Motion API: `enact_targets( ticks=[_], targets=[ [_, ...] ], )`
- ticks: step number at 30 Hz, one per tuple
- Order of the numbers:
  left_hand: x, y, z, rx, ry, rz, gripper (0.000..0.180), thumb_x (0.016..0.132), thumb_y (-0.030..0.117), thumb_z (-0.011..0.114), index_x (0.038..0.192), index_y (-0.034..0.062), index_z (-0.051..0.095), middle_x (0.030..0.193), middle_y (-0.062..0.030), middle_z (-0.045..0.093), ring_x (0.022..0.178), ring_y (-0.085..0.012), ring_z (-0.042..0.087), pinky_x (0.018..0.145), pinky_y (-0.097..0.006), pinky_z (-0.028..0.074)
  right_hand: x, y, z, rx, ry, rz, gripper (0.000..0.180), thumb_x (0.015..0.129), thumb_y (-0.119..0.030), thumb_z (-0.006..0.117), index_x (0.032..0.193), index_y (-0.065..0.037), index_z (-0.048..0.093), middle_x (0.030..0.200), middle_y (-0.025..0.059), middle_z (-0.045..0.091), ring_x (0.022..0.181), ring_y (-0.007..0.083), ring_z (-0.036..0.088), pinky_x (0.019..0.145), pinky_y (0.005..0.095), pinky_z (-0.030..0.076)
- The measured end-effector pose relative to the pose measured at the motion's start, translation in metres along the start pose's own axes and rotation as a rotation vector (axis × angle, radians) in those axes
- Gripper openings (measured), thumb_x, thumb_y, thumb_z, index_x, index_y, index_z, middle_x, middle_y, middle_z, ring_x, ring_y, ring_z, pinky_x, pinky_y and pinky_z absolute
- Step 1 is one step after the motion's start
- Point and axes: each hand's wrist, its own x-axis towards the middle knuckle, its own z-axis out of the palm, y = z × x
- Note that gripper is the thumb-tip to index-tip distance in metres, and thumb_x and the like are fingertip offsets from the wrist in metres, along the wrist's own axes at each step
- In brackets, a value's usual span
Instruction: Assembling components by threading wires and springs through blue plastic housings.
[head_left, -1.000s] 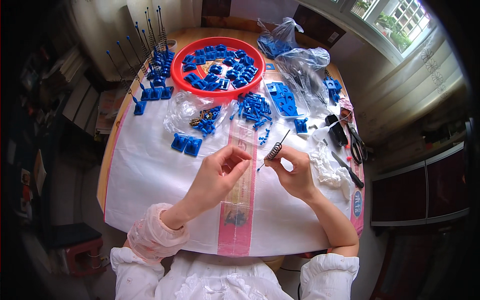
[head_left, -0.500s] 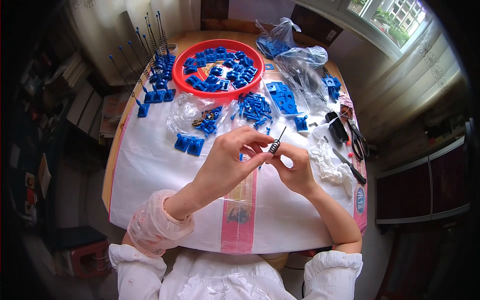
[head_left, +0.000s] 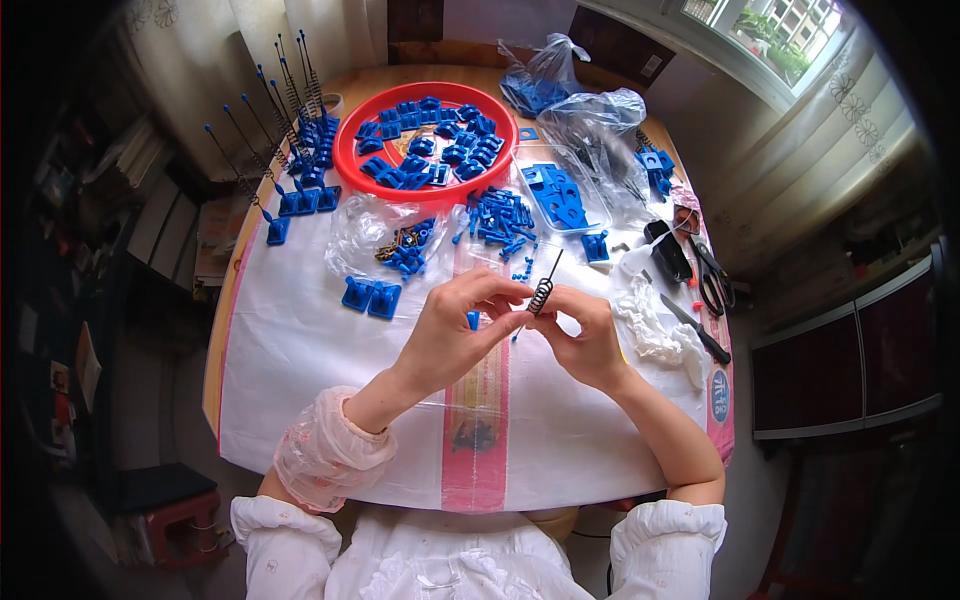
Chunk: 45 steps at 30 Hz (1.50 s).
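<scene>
Over the middle of the table both hands meet at a black coil spring (head_left: 540, 296). A thin dark rod (head_left: 556, 263) sticks up out of the coil, and a small blue tip shows below the fingers. My left hand (head_left: 452, 325) pinches the spring from the left with thumb and forefinger. From the right, my right hand (head_left: 580, 335) grips its lower part, with the fingers curled and partly hidden. Just left of my left hand lie two blue square-based pieces (head_left: 371, 297). Beyond the hands is a pile of small blue pegs (head_left: 500, 220).
A red round tray (head_left: 350, 185) of blue bases stands at the back. Finished-looking blue bases with springs and rods (head_left: 300, 200) line the left edge. A clear tub (head_left: 575, 225), plastic bags (head_left: 600, 110), scissors (head_left: 712, 280), a knife (head_left: 700, 332) and crumpled white cloth (head_left: 655, 330) are on the right.
My hands, still gripping the spring and rod, have shifted slightly; more of the coil shows above the fingers. The whole view has moved a little, too.
</scene>
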Motion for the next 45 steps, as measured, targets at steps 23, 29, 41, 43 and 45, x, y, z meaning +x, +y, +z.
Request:
enact_targets(
  ticks=[23, 29, 41, 43, 45],
  targets=[
    [0.002, 0.002, 0.006, 0.046, 0.027, 0.069, 0.026, 0.087, -0.003, 0.076, 0.112, -0.0015, 0.072, 0.102, -0.0115, 0.072, 0.086, -0.0171, 0.073, 0.074, -0.027, 0.057, 0.001, 0.000, 0.002, 0.007, 0.026, 0.024, 0.011, 0.082, 0.007, 0.076, 0.088, 0.002, 0.069, 0.078, 0.0101, 0.067, 0.066, 0.0170, 0.062, 0.062, 0.0301, 0.049],
    [0.003, 0.004, 0.008, 0.052, 0.040, 0.086, 0.025, 0.087, -0.004, 0.075, 0.112, -0.0012, 0.073, 0.100, -0.0116, 0.073, 0.086, -0.0177, 0.073, 0.073, -0.027, 0.057, 0.001, -0.002, 0.001, 0.036, 0.024, 0.054, 0.012, 0.082, 0.005, 0.077, 0.091, 0.001, 0.071, 0.079, 0.0087, 0.069, 0.065, 0.0141, 0.062, 0.061, 0.0283, 0.050],
    [0.004, 0.010, 0.013, 0.085, 0.047, 0.102, 0.025, 0.086, -0.003, 0.076, 0.111, 0.0002, 0.074, 0.097, -0.0103, 0.073, 0.079, -0.0167, 0.071, 0.069, -0.028, 0.055, 0.013, -0.024, -0.040, -0.068, -0.395, 0.243, 0.048, 0.079, -0.012, 0.082, 0.118, -0.003, 0.057, 0.084, 0.0091, 0.069, 0.075, 0.0219, 0.066, 0.068, 0.0343, 0.053],
    [0.002, 0.007, 0.012, 0.102, 0.070, 0.104, 0.025, 0.086, 0.000, 0.077, 0.111, 0.0012, 0.074, 0.093, -0.0095, 0.072, 0.075, -0.0172, 0.069, 0.066, -0.030, 0.054, 0.020, -0.037, -0.061, -0.162, -0.449, 0.258, 0.045, 0.082, -0.011, 0.079, 0.120, -0.004, 0.056, 0.085, 0.0089, 0.069, 0.079, 0.0226, 0.067, 0.071, 0.0351, 0.053],
    [0.003, 0.005, 0.013, 0.106, 0.066, 0.125, 0.024, 0.086, 0.000, 0.077, 0.110, 0.0001, 0.074, 0.092, -0.0096, 0.072, 0.074, -0.0164, 0.069, 0.066, -0.029, 0.053, 0.021, -0.042, -0.094, -0.299, -0.255, 0.191, 0.025, 0.085, -0.007, 0.075, 0.107, -0.001, 0.064, 0.083, 0.0079, 0.071, 0.077, 0.0170, 0.067, 0.070, 0.0312, 0.052]
  ],
)
